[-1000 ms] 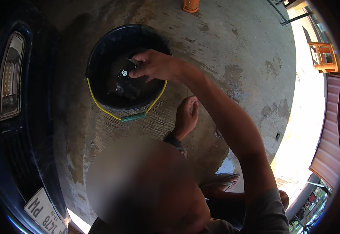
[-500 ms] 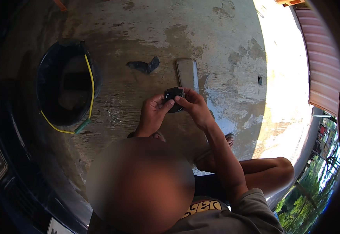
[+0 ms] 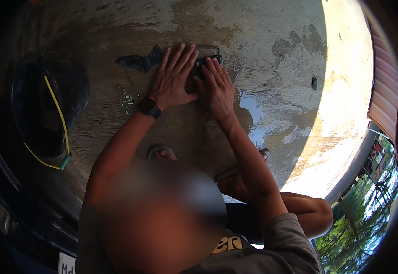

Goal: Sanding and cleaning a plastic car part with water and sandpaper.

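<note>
Left hand (image 3: 174,82) and right hand (image 3: 218,86) have dropped to flat grey-brown round-cornered slab (image 3: 206,50), long axis pointing forward; right fingers, nearly straight, press thin black piece (image 3: 201,62) atop it; left fingers splay leftward, gripping nothing visible.

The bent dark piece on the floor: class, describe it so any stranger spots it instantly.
Find the black bucket, far left. Rightward across the concrete floor, beside the left hand, lies the dark piece: small and bent, unlike the yellow-handled bucket.
</note>
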Tool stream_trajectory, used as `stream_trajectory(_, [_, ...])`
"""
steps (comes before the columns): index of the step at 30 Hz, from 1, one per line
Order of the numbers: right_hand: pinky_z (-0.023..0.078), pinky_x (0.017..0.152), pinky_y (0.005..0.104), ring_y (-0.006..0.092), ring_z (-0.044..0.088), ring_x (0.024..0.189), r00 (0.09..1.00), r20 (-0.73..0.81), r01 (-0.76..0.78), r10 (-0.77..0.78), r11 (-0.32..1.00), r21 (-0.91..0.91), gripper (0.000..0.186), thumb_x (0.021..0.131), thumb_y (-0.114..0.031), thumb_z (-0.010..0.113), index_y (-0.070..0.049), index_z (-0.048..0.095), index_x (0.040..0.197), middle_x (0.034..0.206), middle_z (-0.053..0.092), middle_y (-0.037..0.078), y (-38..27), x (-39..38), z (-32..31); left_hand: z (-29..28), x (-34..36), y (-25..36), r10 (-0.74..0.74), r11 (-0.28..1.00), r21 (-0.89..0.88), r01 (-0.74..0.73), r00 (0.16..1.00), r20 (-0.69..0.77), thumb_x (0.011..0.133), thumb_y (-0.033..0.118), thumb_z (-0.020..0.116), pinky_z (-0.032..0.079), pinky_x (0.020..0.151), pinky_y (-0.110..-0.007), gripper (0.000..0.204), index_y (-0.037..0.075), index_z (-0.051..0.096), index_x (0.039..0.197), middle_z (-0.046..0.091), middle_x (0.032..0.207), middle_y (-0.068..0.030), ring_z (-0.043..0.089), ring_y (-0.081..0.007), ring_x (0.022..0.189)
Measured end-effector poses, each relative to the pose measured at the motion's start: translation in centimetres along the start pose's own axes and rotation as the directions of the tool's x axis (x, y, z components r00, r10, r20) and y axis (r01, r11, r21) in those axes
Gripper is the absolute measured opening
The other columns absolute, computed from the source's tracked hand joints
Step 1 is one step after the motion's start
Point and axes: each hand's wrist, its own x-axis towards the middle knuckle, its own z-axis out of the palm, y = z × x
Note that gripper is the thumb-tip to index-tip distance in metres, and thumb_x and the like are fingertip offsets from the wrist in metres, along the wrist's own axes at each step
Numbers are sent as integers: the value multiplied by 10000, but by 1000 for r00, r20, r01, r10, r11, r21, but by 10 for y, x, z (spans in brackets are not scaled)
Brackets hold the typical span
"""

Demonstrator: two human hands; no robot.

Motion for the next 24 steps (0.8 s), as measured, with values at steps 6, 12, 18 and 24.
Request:
stream_trajectory(6, [408,1114,442,270,503,1364,995,98,-21,24,999,-30,449,903,-172,700,-58,614,1329,1428,568,114,4,-5,-7,0,3,0,-66,998,-13,67,997,47,628,620,760,109,1228,-576,1179,76,285,1560,241,1641,-77,179,-303,1528])
stream_trajectory(12, [291,1190,471,259,388,1450,923,305,-221,236,972,-83,503,968,-216,612,-61,515,1436,1530,459,116,-17,-44,-32,5,8,3,-69,998,2,70,992,106,616,706,747,92,1214,-619,1214,111,284,1567,244,1642,-49,166,-307,1532])
stream_trajectory(18, [267,1198,482,280,354,1468,927,293,-224,236,972,-76,532,971,-252,608,-49,493,1449,1549,427,130,-11,-45,-26,4,9,0,-84,996,8,84,993,77,612,759,730,82,1205,-633,1227,147,279,1575,244,1645,-19,155,-310,1536])
stream_trajectory(24, [376,1142,477,314,447,1406,982,78,-178,173,982,64,449,907,-169,692,-30,608,1325,1461,528,154,16,19,1,8,9,1,-67,998,-9,68,996,58,599,746,762,88,1203,-628,1224,167,294,1571,255,1642,-8,164,-302,1535])
